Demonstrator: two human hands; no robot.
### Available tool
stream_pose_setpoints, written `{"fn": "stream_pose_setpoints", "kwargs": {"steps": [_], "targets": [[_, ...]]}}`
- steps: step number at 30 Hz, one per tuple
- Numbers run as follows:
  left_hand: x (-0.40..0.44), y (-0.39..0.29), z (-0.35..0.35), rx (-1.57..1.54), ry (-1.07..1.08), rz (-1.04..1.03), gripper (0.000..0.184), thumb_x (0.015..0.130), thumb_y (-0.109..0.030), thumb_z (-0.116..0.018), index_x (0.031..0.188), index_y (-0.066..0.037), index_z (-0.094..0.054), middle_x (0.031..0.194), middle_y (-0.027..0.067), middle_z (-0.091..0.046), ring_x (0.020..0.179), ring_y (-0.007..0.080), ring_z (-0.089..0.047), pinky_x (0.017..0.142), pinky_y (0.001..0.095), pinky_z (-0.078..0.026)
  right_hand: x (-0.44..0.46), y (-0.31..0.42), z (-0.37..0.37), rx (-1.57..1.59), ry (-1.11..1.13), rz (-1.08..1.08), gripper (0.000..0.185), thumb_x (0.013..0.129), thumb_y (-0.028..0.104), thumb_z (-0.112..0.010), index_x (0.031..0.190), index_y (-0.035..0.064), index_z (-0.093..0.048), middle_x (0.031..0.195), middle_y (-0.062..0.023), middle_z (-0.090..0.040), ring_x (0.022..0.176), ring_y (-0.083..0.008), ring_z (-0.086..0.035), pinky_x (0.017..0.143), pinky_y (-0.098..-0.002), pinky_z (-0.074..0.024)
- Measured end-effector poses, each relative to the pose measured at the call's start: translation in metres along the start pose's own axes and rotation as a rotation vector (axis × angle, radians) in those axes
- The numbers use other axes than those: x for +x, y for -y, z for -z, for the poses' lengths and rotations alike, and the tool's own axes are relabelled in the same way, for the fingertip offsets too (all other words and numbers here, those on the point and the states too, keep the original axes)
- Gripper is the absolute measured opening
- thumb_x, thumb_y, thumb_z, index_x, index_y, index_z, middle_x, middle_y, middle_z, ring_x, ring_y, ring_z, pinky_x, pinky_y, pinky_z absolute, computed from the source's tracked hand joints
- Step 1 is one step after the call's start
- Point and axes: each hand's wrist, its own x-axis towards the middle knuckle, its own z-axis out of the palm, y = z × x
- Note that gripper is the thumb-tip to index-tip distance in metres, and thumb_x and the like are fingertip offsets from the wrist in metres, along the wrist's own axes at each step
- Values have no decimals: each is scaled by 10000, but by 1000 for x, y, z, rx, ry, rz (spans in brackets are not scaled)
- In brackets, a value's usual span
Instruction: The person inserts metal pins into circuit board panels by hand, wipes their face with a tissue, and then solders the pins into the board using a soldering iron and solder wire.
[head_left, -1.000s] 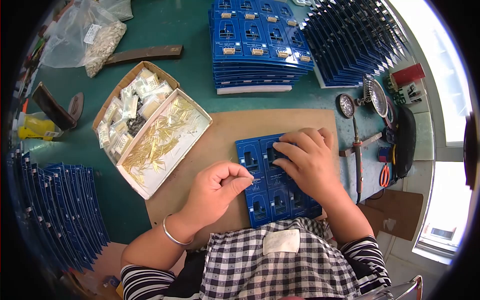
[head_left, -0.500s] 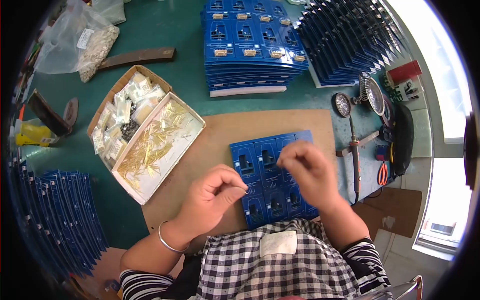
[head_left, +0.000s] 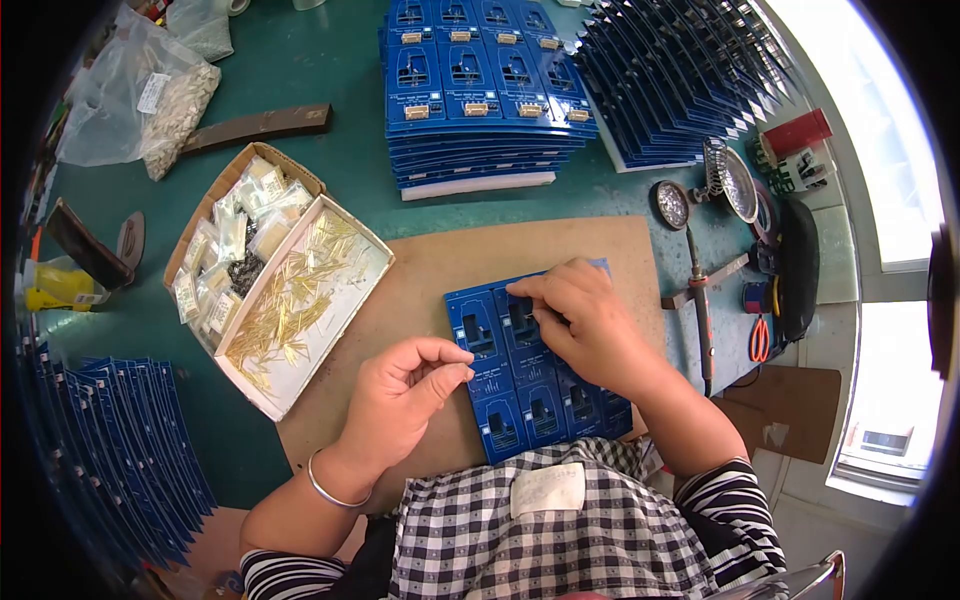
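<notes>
blue panel (head_left: 520, 372): flat on mat (head_left: 430, 250), likely for support | left hand (head_left: 405, 398): thumb and index nearly meeting, contents indiscernible | right hand (head_left: 578, 318): curled over blue panel, hold indiscernible | pin tray (head_left: 352, 268): leftward, presumably for reach

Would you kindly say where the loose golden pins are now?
In the head view, the loose golden pins lie left of centre in the white tray, between the bagged parts and the left hand.

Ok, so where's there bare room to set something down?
Beyond the left hand, the flat brown mat is bare between the white cardboard tray and blue rectangular circuit panel. Green tabletop is free between the dark brown bar and stacked blue boards. Crowded: the right side, around the slim soldering iron and orange-handled scissors.
</notes>
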Motion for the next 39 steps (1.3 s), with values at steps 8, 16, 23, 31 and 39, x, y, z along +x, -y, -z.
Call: {"fn": "stream_pose_setpoints", "kwargs": {"steps": [8,16,23,31,39], "targets": [[-1,-1,2,39,4,37,141,898,-40,-616,1034,-4,-626,899,61,-647,709,56,-553,594,176,-433,4,7,3,-153,8,140,399,726,4,-587,1120,67,-601,860,-77,-595,859,-273,-535,830,-392,-411],[0,-2,2,-14,20,91,190,903,-34,-605,1080,35,-614,916,87,-636,736,112,-599,683,219,-491,-3,3,7,-232,15,302,335,743,85,-585,1074,42,-615,919,-64,-619,904,-238,-568,830,-376,-451],[2,1,1,-29,46,74,226,911,-29,-586,1127,36,-602,969,77,-628,840,124,-628,780,244,-512,-13,-6,-12,-226,-184,311,234,715,78,-597,943,44,-638,902,-57,-633,835,-233,-586,787,-365,-451],[3,3,0,-86,15,65,159,894,-1,-599,1050,26,-591,943,92,-634,822,142,-633,784,263,-515,-16,0,-11,-407,-236,314,234,686,93,-639,918,94,-663,907,-5,-627,779,-183,-561,763,-348,-402],[3,3,1,-87,4,15,92,896,-22,-604,981,9,-591,927,89,-633,792,148,-622,749,260,-511,-24,4,-3,-346,-192,231,323,698,142,-725,1014,93,-677,989,-22,-610,851,-187,-558,819,-367,-392]]}}
